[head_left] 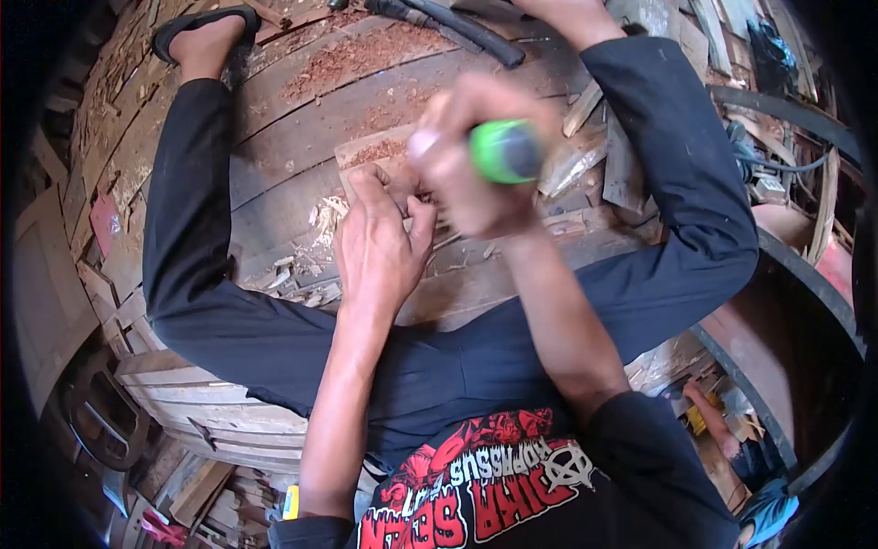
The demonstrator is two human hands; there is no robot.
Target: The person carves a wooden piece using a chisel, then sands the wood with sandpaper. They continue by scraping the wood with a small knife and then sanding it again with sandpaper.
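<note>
My right hand [485, 165], smeared by motion, is closed around a tool with a bright green handle [498, 151] and a dark rounded end. The handle's end faces up at me, and the working end is hidden below the fist. Just to the left, my left hand [380, 233] presses down with bent fingers at the near edge of a flat piece of wood [355, 157]. Its thumb points toward the right fist. Reddish shavings lie on the far part of this wood. Pale chips [327, 218] are scattered beside my left fingers.
My legs in dark trousers spread either side of the plank floor [283, 188]. Reddish sawdust [366, 59] covers planks ahead, near a dark bar-like tool [466, 37]. Wood scraps [626, 174] lie by my right knee. Another person's arm [712, 416] shows at lower right, beyond a curved dark-edged frame [759, 393].
</note>
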